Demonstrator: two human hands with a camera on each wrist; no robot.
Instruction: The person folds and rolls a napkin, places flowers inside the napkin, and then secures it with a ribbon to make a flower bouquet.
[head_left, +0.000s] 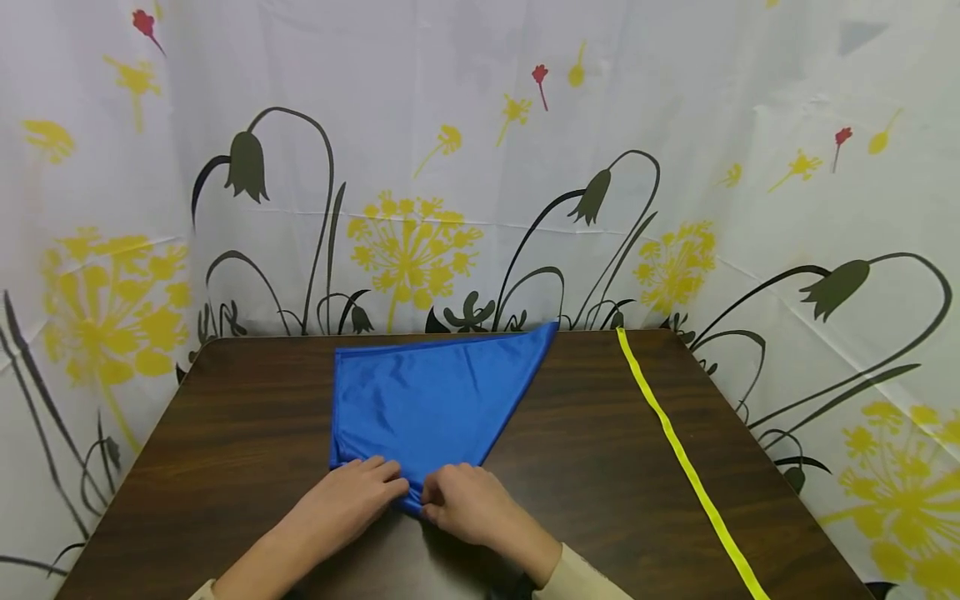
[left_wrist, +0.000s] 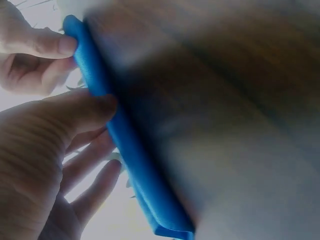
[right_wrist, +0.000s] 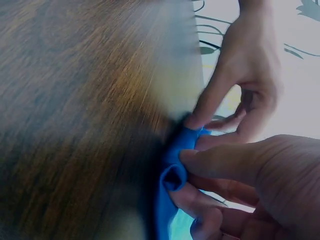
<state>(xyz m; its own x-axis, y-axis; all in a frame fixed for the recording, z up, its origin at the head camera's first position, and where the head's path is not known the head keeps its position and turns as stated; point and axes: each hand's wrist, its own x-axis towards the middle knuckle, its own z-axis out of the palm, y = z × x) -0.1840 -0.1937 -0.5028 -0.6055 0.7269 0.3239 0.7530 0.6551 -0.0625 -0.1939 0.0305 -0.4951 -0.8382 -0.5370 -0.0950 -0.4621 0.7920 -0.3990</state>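
A shiny blue cloth (head_left: 420,400) lies on the table, its far right corner drawn out to a point near the back edge. Its near edge is turned over into a narrow roll, seen close up as a blue band (left_wrist: 142,170) in the left wrist view. My left hand (head_left: 358,493) pinches this edge, thumb on the near side. Just to the right, my right hand (head_left: 471,504) pinches the same edge between thumb and fingers. In the right wrist view the rolled cloth (right_wrist: 172,160) shows a small open loop beside the right thumb.
A long yellow strip (head_left: 681,454) runs down the right side of the dark wood-grain table (head_left: 240,400), from the back edge toward me. Behind the table hangs a white curtain (head_left: 465,108) printed with flowers.
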